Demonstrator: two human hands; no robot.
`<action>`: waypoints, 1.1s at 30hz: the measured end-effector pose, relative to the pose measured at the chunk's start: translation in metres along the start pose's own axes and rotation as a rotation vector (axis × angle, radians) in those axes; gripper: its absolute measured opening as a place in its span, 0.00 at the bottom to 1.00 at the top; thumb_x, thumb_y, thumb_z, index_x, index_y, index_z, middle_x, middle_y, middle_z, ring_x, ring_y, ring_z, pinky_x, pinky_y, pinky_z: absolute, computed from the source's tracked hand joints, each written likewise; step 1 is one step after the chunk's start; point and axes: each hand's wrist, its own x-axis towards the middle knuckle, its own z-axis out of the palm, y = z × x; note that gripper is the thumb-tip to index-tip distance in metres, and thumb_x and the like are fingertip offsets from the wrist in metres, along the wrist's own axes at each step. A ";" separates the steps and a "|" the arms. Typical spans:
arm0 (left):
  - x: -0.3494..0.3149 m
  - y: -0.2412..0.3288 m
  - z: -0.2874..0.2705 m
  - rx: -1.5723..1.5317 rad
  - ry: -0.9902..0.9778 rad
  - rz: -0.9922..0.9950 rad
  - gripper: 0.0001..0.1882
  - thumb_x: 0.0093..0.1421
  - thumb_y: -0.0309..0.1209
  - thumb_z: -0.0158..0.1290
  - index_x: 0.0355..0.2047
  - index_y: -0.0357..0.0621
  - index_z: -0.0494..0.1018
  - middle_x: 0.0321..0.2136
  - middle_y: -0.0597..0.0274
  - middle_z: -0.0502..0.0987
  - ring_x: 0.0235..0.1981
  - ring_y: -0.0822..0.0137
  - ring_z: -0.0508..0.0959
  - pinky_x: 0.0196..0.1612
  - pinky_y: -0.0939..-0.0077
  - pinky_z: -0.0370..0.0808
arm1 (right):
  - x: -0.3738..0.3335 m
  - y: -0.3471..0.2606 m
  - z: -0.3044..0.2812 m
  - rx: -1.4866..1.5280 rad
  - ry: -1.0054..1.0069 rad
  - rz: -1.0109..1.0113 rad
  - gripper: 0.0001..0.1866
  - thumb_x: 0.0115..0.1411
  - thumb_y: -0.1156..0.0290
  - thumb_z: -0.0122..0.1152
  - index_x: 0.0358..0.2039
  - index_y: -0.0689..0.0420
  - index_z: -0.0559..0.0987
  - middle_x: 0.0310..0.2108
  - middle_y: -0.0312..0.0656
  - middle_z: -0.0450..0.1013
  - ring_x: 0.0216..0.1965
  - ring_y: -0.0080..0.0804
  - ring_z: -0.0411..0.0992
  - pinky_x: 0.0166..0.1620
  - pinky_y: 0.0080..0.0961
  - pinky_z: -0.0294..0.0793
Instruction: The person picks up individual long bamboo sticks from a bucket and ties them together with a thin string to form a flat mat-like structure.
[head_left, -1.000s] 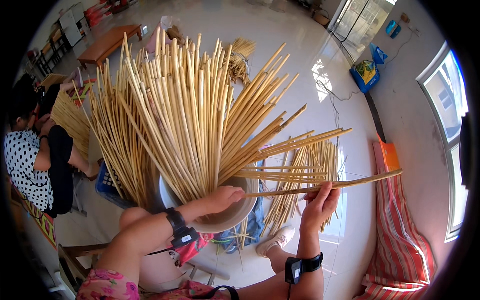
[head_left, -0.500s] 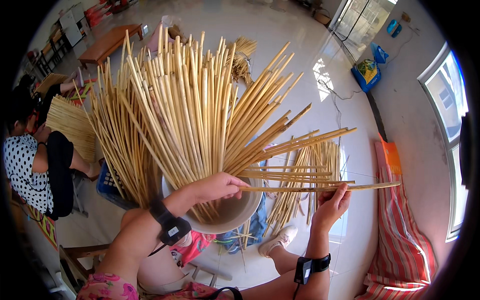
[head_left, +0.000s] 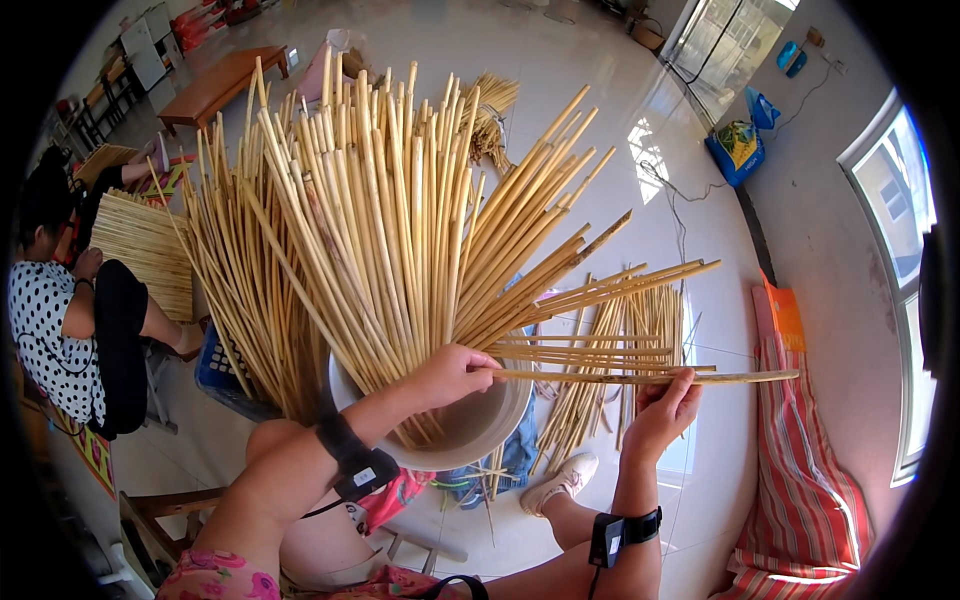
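A long pale plant stalk (head_left: 560, 376) lies level between my two hands. My left hand (head_left: 455, 376) pinches its left end, above the rim of a white basin (head_left: 497, 440). Farther right, my right hand (head_left: 662, 412) grips the same stalk between thumb and fingers, and the free end sticks out past it. A big sheaf of similar stalks (head_left: 390, 230) stands fanned out in the basin, upright on the left and leaning right on the other side. Several stalks (head_left: 590, 352) jut nearly flat over the basin's right edge, just behind the held one.
A blue basket (head_left: 222, 372) with more stalks is left of the basin. Loose stalks (head_left: 580, 420) lie on the floor to the right. A person (head_left: 60, 320) sits at the left beside a stalk mat (head_left: 145, 255). Red striped cloth (head_left: 800, 470) hangs along the right wall.
My left hand has shifted slightly right, and the stalk's free right end has dipped a little. Both hands keep their hold. The whole view has drifted slightly.
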 end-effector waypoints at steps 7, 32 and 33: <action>-0.002 0.007 -0.014 -0.049 -0.171 0.071 0.16 0.57 0.30 0.49 0.44 0.34 0.75 0.29 0.66 0.79 0.30 0.77 0.74 0.37 0.83 0.70 | 0.002 -0.001 -0.006 0.031 -0.023 -0.032 0.15 0.69 0.60 0.41 0.28 0.54 0.63 0.12 0.30 0.58 0.13 0.15 0.54 0.16 0.13 0.55; 0.004 0.004 0.019 0.243 0.053 0.093 0.14 0.53 0.39 0.51 0.32 0.43 0.78 0.21 0.56 0.77 0.23 0.66 0.76 0.32 0.72 0.72 | -0.023 0.005 0.005 0.047 -0.098 -0.033 0.12 0.69 0.61 0.41 0.31 0.54 0.64 0.14 0.30 0.60 0.13 0.15 0.57 0.16 0.12 0.58; 0.003 0.009 0.020 0.272 0.072 0.060 0.14 0.52 0.39 0.52 0.32 0.43 0.78 0.21 0.55 0.76 0.23 0.65 0.76 0.31 0.72 0.72 | -0.023 0.005 0.006 0.053 -0.090 -0.029 0.12 0.69 0.61 0.41 0.31 0.54 0.64 0.14 0.30 0.60 0.13 0.15 0.57 0.16 0.12 0.58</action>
